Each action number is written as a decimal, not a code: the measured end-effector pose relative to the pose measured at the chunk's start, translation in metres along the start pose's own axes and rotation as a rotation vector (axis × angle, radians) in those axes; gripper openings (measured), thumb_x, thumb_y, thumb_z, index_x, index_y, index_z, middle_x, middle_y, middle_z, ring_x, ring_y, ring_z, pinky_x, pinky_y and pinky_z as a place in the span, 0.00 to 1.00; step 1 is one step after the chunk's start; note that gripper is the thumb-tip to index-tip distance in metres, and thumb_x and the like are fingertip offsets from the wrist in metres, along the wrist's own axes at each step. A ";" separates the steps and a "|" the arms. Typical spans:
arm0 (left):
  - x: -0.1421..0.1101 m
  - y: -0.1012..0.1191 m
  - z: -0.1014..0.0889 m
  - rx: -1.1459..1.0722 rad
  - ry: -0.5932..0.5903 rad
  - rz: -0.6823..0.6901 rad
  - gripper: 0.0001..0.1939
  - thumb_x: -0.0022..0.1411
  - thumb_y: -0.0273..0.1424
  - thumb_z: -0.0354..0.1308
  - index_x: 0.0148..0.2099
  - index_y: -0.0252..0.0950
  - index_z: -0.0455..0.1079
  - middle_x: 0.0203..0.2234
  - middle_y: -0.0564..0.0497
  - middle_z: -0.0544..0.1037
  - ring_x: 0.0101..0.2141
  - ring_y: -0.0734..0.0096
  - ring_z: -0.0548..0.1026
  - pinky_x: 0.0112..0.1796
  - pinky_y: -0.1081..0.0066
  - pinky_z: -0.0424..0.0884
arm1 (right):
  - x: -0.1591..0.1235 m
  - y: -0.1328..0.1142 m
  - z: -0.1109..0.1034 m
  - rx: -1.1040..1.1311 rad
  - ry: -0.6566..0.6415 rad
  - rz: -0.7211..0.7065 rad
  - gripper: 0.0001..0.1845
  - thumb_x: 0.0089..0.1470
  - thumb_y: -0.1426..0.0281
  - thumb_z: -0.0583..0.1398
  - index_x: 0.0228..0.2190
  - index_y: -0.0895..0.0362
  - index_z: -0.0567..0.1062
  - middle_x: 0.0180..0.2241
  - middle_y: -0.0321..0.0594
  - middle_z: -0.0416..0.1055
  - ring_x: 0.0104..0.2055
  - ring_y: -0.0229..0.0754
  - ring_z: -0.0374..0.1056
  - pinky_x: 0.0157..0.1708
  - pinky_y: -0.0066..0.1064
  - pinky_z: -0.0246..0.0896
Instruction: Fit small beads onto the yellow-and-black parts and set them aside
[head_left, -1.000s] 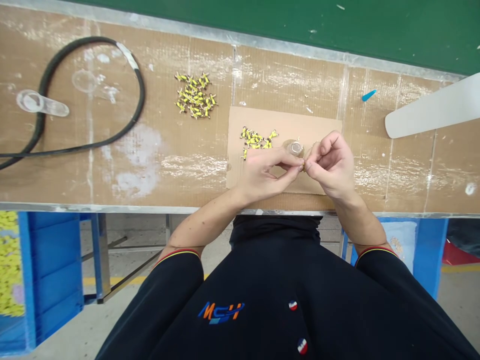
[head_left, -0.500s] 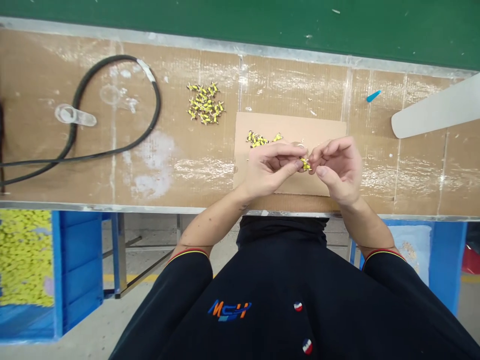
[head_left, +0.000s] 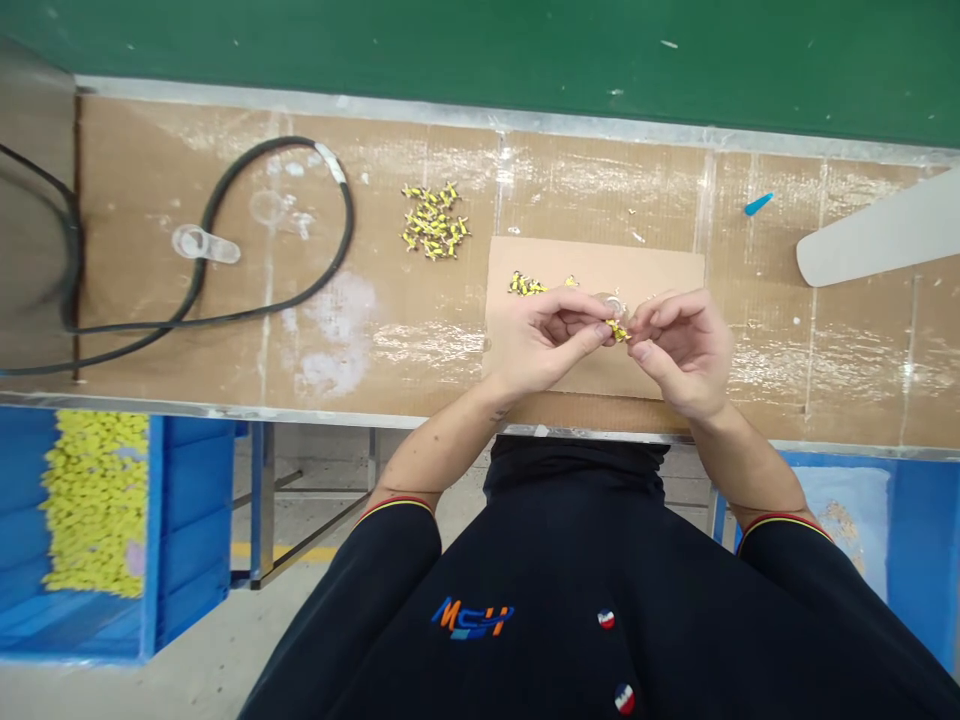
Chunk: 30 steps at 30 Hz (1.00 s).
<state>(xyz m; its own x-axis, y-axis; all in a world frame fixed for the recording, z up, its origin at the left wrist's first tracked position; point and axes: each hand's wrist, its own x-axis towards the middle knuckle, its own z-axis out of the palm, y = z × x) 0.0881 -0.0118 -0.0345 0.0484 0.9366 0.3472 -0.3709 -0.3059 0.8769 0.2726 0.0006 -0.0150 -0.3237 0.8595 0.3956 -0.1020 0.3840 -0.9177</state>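
Over a loose cardboard sheet [head_left: 600, 385], my left hand [head_left: 551, 340] pinches a small yellow figure-like piece [head_left: 617, 330] between thumb and fingers. My right hand [head_left: 686, 350] is at the piece's right side, its fingers curled and the thumb tip close to the index finger. Whatever lies between those right fingertips is too small to make out. Behind the left hand, a little pile of yellow-and-black pieces [head_left: 525, 284] lies on the sheet, partly covered. One more yellow piece [head_left: 571, 281] is just right of it. A clear round object [head_left: 613, 302] shows behind the fingertips.
A larger pile of yellow-and-black pieces [head_left: 435, 222] lies left of the sheet. Further left are a looped black cable [head_left: 349, 220] and a clear plastic piece [head_left: 217, 248]. At right are a blue tapered piece [head_left: 759, 204] and a white panel [head_left: 877, 228]. Blue crates [head_left: 191, 520] flank the table below.
The view has shifted left, so things appear further right. My right thumb and index finger have come closer together beside the yellow piece, while my left hand keeps its pinch.
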 end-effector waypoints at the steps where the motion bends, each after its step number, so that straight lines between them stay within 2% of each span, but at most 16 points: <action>1: 0.001 0.000 -0.001 0.001 0.008 0.015 0.05 0.66 0.30 0.69 0.44 0.40 0.80 0.36 0.52 0.85 0.34 0.77 0.86 0.36 0.80 0.84 | 0.000 0.000 -0.001 -0.002 0.009 -0.008 0.12 0.59 0.69 0.69 0.41 0.50 0.71 0.36 0.35 0.73 0.35 0.36 0.73 0.33 0.30 0.74; 6: 0.001 0.001 -0.002 0.082 -0.041 0.128 0.09 0.65 0.24 0.68 0.46 0.42 0.80 0.38 0.54 0.86 0.38 0.78 0.86 0.40 0.79 0.83 | 0.000 0.002 -0.004 -0.150 0.034 -0.115 0.12 0.58 0.69 0.69 0.44 0.49 0.76 0.37 0.36 0.75 0.34 0.38 0.72 0.32 0.33 0.72; 11: -0.003 -0.002 0.001 0.220 -0.033 0.250 0.16 0.62 0.20 0.69 0.50 0.43 0.79 0.38 0.54 0.86 0.38 0.79 0.86 0.42 0.80 0.82 | 0.002 -0.003 -0.005 -0.388 0.020 -0.194 0.04 0.58 0.68 0.67 0.38 0.50 0.79 0.33 0.36 0.78 0.32 0.40 0.71 0.30 0.36 0.69; 16: -0.002 -0.003 0.000 0.367 -0.087 0.366 0.15 0.61 0.18 0.69 0.46 0.41 0.79 0.37 0.53 0.88 0.40 0.74 0.87 0.44 0.75 0.83 | 0.004 -0.008 -0.004 -0.368 0.031 -0.178 0.04 0.57 0.72 0.68 0.34 0.51 0.81 0.30 0.34 0.79 0.29 0.37 0.71 0.29 0.33 0.66; 30: -0.004 -0.002 -0.002 0.457 -0.091 0.302 0.11 0.65 0.24 0.67 0.47 0.45 0.81 0.36 0.54 0.88 0.37 0.74 0.86 0.40 0.73 0.82 | 0.006 -0.012 -0.007 -0.292 0.028 -0.017 0.03 0.53 0.70 0.69 0.28 0.50 0.84 0.24 0.35 0.78 0.25 0.36 0.69 0.25 0.31 0.64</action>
<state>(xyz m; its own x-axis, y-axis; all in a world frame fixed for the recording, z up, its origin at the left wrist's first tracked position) 0.0870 -0.0147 -0.0381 0.0896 0.7832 0.6153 0.0581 -0.6208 0.7818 0.2787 0.0042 -0.0015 -0.2975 0.8595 0.4157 0.1691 0.4759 -0.8631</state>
